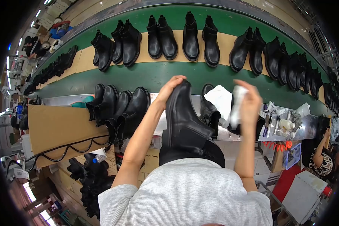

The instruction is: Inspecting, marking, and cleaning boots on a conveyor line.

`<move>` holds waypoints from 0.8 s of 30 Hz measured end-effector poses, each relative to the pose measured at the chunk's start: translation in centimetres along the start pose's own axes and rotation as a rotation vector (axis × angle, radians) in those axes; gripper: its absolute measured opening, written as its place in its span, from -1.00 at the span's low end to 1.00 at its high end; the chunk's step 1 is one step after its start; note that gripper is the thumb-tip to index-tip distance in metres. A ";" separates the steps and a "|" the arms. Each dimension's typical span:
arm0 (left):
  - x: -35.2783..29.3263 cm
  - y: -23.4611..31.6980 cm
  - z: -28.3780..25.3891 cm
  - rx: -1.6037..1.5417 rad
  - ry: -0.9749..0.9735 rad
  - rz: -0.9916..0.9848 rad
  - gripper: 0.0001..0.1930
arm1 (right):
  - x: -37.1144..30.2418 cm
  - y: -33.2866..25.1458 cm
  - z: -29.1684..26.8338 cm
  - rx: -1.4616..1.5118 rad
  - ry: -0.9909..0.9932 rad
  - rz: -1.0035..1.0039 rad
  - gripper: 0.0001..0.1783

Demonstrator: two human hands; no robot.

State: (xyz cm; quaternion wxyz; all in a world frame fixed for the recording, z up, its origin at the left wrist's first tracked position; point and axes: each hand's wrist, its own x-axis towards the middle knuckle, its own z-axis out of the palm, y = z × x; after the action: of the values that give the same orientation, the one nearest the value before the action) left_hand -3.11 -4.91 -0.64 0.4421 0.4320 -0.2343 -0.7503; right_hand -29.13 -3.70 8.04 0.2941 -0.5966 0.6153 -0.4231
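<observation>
In front of my body a black ankle boot (182,120) is tipped up, its toe pointing away from me and its shaft toward my waist. My left hand (170,89) is closed round the toe end. To the right of it, my right hand (251,103) grips a white cloth (237,102), apart from the boot and slightly smeared by motion. Between the two, a second white cloth (219,98) lies over part of another black boot (207,92) on the metal bench edge. A dark boot below my right hand is mostly hidden.
Black boots (162,37) stand in a row on brown card along the green conveyor belt (150,71). Several more (133,109) lie left beside a cardboard sheet (60,132). Bottles (287,124), tools and a coiled orange hose (278,145) are at right. Another person (322,160) works far right.
</observation>
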 end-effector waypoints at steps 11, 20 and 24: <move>-1.8 -9.2 -8.8 0.488 0.506 -0.119 -0.27 | -3.8 7.1 -5.8 -0.141 -0.206 0.172 -0.74; -7.5 -12.9 -11.8 -0.079 0.460 0.030 -0.44 | -10.9 21.5 7.2 0.123 -0.023 0.598 -0.65; -8.6 -15.9 -12.9 0.284 0.584 -0.152 -0.43 | -11.7 21.8 8.7 0.151 -0.033 0.558 -0.50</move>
State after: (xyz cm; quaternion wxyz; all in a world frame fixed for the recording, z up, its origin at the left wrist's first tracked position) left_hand 2.67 10.92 -15.19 0.3689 0.7023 -0.1671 -0.5855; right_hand -30.76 4.83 -16.71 0.4525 -0.3875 0.7176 -0.3608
